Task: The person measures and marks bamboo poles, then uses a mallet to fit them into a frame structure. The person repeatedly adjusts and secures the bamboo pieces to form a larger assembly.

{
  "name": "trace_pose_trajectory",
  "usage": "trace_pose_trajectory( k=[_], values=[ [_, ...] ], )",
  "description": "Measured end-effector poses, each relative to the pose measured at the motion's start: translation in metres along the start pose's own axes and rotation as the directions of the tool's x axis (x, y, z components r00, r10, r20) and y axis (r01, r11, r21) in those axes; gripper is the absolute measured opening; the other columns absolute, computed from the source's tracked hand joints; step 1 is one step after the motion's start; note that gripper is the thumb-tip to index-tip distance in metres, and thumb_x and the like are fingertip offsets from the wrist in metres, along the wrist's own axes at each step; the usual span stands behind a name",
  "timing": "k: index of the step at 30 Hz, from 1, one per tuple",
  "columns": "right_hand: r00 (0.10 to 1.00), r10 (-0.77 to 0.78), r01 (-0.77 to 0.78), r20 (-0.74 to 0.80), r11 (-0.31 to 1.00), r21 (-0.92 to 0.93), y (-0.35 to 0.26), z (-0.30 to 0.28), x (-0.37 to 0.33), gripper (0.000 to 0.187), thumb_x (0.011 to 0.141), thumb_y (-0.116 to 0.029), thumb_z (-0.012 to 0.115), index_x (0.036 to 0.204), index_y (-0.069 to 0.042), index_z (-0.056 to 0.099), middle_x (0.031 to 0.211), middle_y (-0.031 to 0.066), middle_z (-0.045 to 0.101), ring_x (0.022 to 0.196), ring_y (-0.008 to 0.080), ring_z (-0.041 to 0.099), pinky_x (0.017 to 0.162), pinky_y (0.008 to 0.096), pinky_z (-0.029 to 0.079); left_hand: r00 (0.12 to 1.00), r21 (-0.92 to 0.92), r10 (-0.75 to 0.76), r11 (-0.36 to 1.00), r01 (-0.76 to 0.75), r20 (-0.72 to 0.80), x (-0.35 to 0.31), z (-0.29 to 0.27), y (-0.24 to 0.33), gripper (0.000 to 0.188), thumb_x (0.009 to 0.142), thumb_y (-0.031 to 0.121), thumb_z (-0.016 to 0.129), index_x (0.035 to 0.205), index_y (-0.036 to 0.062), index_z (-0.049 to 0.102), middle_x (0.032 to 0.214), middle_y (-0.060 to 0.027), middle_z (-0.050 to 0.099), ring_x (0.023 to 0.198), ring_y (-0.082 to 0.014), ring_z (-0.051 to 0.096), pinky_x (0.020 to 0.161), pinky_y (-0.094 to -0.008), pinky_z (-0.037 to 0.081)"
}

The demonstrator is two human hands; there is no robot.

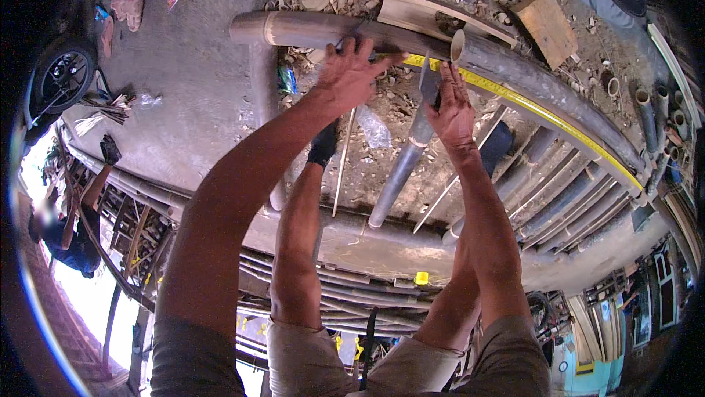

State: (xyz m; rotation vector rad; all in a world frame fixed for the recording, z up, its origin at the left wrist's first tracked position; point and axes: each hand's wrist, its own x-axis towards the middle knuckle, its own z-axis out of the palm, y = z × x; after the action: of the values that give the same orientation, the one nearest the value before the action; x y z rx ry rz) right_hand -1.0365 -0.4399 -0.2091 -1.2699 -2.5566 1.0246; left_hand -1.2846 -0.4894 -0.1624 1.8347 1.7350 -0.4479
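Note:
A yellow tape measure (540, 98) lies stretched along a thick bamboo pole (573, 103), curving away to the right. My left hand (349, 72) is over the pole's left part, fingers spread, the index finger reaching toward the tape's near end. A small dark thing by its fingertips is too unclear to name. Beside the tape, my right hand (452, 107) has its fingers stretched out against the pole. Next to its thumb is a dark, flat, pointed piece (428, 85), partly hidden by the hand. A bamboo crosspiece (396, 177) runs from below that piece toward me.
Several bamboo crosspieces (573, 195) fill the frame's right part. Wood scraps and a wooden block (545, 28) lie beyond the pole. A wheel (62, 74) stands at far left, sandals (126, 6) near it. Another person (70, 235) is at left. My legs straddle the near pole.

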Motion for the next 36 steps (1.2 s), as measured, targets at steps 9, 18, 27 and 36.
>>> trace_pose_trajectory(
  k=[9,18,27,36],
  values=[
    [0.999,0.044,-0.044,-0.007,0.999,-0.017,-0.004,0.002,0.001,0.089,0.072,-0.01,0.08,0.152,-0.008,0.041,0.149,0.0229,0.05,0.136,0.0392,0.051,0.113,0.043,0.045,0.992,0.081,-0.121,0.989,0.12,0.017,-0.054,0.01,-0.135,0.09,0.084,0.032,0.079,0.155,0.0528,0.027,0.137,-0.0208,0.045,0.124,-0.0414,0.052,0.092,-0.0648,0.049],
    [0.994,0.098,-0.099,-0.043,0.995,-0.024,-0.014,0.005,0.001,0.083,0.075,-0.009,0.077,0.15,-0.007,0.044,0.149,0.0213,0.05,0.136,0.0398,0.05,0.112,0.0428,0.045,0.99,0.056,-0.099,0.993,0.105,-0.101,-0.057,0.025,-0.147,0.086,0.085,0.032,0.077,0.154,0.0523,0.03,0.134,-0.0165,0.047,0.124,-0.0389,0.051,0.09,-0.0646,0.05],
    [0.973,0.112,-0.141,-0.203,0.981,-0.134,-0.055,0.015,0.001,0.078,0.081,-0.014,0.077,0.148,0.001,0.042,0.143,0.0256,0.053,0.132,0.0411,0.052,0.112,0.0463,0.043,0.992,0.022,-0.087,0.996,0.089,-0.087,-0.058,0.025,-0.149,0.084,0.083,0.027,0.076,0.153,0.0504,0.035,0.127,-0.0147,0.047,0.12,-0.0356,0.053,0.087,-0.0657,0.049],
    [0.813,0.527,-0.518,0.248,0.458,0.723,-0.153,0.072,-0.008,0.035,0.101,-0.034,0.058,0.106,0.001,0.059,0.077,0.0205,0.065,0.066,0.0322,0.066,0.062,0.0417,0.052,0.992,0.033,-0.089,0.995,0.092,-0.089,-0.054,0.024,-0.146,0.085,0.082,0.026,0.077,0.152,0.0502,0.037,0.128,-0.0132,0.046,0.119,-0.0345,0.053,0.085,-0.0621,0.05]
  ],
)
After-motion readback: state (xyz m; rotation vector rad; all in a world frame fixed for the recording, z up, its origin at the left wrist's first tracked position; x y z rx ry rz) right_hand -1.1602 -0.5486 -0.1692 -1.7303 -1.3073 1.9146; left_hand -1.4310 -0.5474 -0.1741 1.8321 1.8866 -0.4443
